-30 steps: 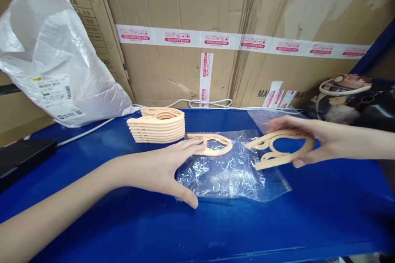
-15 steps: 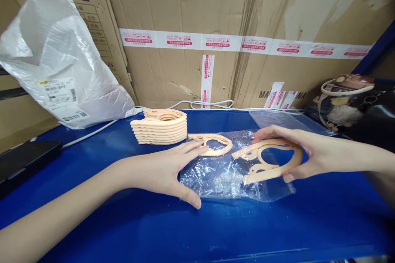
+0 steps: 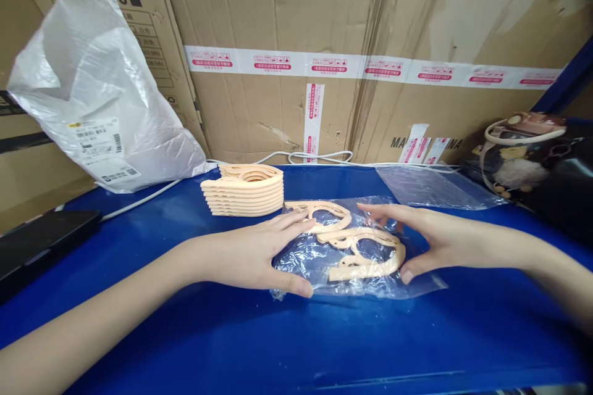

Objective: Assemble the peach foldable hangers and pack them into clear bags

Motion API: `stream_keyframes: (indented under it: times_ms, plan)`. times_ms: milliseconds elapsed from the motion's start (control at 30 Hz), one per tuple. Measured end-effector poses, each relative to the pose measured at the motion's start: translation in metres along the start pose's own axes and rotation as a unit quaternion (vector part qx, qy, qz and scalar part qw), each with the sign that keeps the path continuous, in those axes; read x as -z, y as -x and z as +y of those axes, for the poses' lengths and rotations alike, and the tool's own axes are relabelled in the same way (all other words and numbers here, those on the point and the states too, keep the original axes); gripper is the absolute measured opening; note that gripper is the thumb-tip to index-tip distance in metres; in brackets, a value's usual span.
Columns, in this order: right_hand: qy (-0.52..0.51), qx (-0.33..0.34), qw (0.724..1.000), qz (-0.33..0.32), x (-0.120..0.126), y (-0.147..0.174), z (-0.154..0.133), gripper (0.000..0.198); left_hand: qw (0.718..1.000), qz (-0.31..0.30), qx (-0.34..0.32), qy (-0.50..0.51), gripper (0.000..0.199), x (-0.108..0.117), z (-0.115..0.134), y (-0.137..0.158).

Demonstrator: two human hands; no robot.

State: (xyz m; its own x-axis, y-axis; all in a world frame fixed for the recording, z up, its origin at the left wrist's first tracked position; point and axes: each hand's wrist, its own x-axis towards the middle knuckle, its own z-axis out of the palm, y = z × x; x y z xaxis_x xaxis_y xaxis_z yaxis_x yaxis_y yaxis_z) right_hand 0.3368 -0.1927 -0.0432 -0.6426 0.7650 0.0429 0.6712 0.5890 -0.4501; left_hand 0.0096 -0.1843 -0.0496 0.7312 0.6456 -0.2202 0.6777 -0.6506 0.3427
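Observation:
Two beige plastic pieces that look like folded travel hangers lie at a crumpled clear plastic bag (image 3: 306, 262). The far hanger (image 3: 340, 210) lies partly under the fingertips of my left hand (image 3: 252, 253), which rests flat with its thumb spread over the bag's near edge. Close to the right side of the near hanger (image 3: 393, 262) is my right hand (image 3: 440, 241), its thumb and fingers apart and nothing gripped. Whether the near hanger is inside the bag or on top, I cannot tell. A neat stack of similar hangers (image 3: 245, 194) stands behind my left hand.
A white mailing bag (image 3: 106, 99) leans on cardboard boxes (image 3: 259, 12) at the back left. A black device (image 3: 50, 241) lies at the left on the blue table (image 3: 231, 345). Another clear bag (image 3: 440, 188) and a white cable (image 3: 319, 157) lie behind; a dark bag (image 3: 519, 154) sits right.
My right hand has moved left and set the near hanger down at the clear bag, then loosened from it. My left hand stays almost in place.

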Motion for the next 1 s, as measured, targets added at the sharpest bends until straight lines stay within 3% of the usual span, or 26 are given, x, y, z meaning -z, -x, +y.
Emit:
stream_keyframes:
  times_ms: [133, 367, 500, 767, 867, 1000]
  plan:
    - [-0.048, -0.011, 0.997, -0.06, 0.006, 0.0, 0.001, 0.086, 1.0, 0.001, 0.013, -0.004, 0.102, -0.003, 0.002, 0.001]
    - [-0.071, 0.019, 0.997, -0.005, -0.02, -0.013, -0.019, 0.076, 1.0, 0.008, 0.003, 0.001, 0.099, -0.004, 0.002, 0.0]
    - [-0.092, 0.028, 0.995, -0.014, -0.022, -0.014, -0.016, 0.073, 1.0, 0.015, -0.015, 0.016, 0.088, 0.0, 0.003, 0.002]
    - [-0.088, 0.024, 0.996, 0.014, -0.024, -0.017, -0.015, 0.068, 1.0, 0.026, -0.003, 0.011, 0.09, 0.003, 0.008, 0.003]
    - [-0.097, -0.005, 0.994, 0.045, -0.02, -0.016, -0.012, 0.057, 0.999, 0.038, -0.016, 0.012, 0.088, 0.004, 0.01, 0.006]
    - [-0.14, -0.048, 0.979, 0.141, -0.016, -0.016, -0.007, 0.051, 0.998, 0.051, -0.031, 0.018, 0.083, 0.007, 0.013, 0.008]
